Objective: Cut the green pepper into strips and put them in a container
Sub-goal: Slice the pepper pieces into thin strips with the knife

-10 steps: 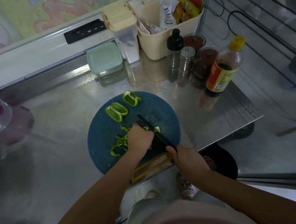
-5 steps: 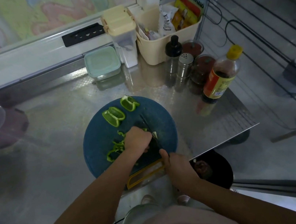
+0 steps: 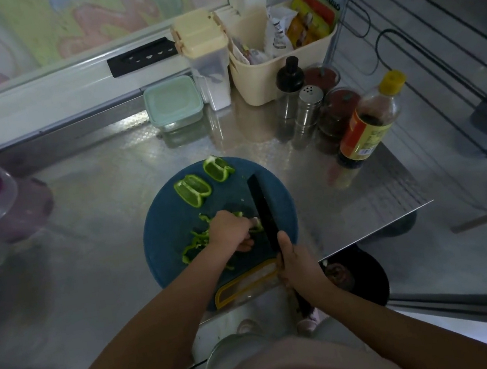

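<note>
A: What is each hand doing, and why?

B: The left hand (image 3: 229, 232) is curling onto a green pepper piece (image 3: 256, 226) on the round blue cutting board (image 3: 166, 224), pinning it steady. The right hand (image 3: 298, 266) is gripping the long black knife (image 3: 262, 210), slicing alongside.

pepper (image 3: 192, 190) grn | board (image 3: 168, 236) blue | knife (image 3: 261, 203) blk | tub lid (image 3: 172, 100) mint | cap (image 3: 392, 82) ylw

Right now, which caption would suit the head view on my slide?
Left hand steadies green pepper on a blue board while right hand slices with a black knife.
</note>
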Motion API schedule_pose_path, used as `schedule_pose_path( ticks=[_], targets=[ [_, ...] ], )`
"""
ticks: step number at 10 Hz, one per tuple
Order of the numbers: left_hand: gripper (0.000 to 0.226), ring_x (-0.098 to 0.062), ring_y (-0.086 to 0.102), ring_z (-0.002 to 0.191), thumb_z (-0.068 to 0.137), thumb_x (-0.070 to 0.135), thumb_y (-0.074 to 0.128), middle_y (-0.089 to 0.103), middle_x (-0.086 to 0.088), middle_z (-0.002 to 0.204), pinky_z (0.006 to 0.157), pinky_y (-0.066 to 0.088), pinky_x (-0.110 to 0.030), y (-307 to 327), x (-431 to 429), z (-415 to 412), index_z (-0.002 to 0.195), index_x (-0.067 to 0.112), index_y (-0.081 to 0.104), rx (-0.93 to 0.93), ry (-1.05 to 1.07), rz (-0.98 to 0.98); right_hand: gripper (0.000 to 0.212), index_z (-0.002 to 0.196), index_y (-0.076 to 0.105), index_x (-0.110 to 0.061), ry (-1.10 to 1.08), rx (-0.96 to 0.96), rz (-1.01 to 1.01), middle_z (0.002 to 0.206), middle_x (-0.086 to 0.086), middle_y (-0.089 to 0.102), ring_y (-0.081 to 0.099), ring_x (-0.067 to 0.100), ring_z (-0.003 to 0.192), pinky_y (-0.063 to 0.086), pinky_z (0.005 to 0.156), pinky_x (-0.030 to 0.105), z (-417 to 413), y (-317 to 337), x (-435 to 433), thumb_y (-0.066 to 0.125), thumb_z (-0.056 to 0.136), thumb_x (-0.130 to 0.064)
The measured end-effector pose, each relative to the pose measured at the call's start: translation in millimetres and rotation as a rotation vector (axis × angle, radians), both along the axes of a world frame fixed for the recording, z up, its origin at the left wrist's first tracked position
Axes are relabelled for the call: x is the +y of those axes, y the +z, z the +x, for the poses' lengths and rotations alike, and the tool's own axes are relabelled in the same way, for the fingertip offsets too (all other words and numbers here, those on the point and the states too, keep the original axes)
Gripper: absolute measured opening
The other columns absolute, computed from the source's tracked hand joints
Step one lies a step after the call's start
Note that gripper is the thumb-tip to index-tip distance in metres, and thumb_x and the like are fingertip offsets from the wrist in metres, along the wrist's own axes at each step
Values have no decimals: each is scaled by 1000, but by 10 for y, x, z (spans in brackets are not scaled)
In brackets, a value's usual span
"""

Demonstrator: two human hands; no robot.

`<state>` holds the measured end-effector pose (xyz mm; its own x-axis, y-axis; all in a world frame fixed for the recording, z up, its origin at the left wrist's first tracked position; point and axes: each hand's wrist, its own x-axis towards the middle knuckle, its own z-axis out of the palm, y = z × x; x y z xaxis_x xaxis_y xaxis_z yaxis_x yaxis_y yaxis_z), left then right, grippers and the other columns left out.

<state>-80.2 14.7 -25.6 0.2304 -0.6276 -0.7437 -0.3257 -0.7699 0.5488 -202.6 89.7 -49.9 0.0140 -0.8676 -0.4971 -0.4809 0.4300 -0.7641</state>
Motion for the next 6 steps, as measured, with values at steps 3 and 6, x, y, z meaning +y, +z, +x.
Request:
schedule_pose_path(
  ticks=[3,6],
  targets=[
    [15,-26,60,54,91,4,55,55,-16,65,46,56,-34,-35,21,-29,98,-9,58,38,74,-12,36,77,46,-15,33,38,-69,64,6,51,46,18,56,33,60,28,-88,137,183,26,102,-30],
    [13,-26,59,54,92,0,44,55,-17,66,44,54,-33,-43,61,-37,90,-6,56,29,64,-62,56,91,45,-10,286,141,-36,68,2,48,57,32,79,38,68,32,-78,147,214,14,92,-56]
  ],
)
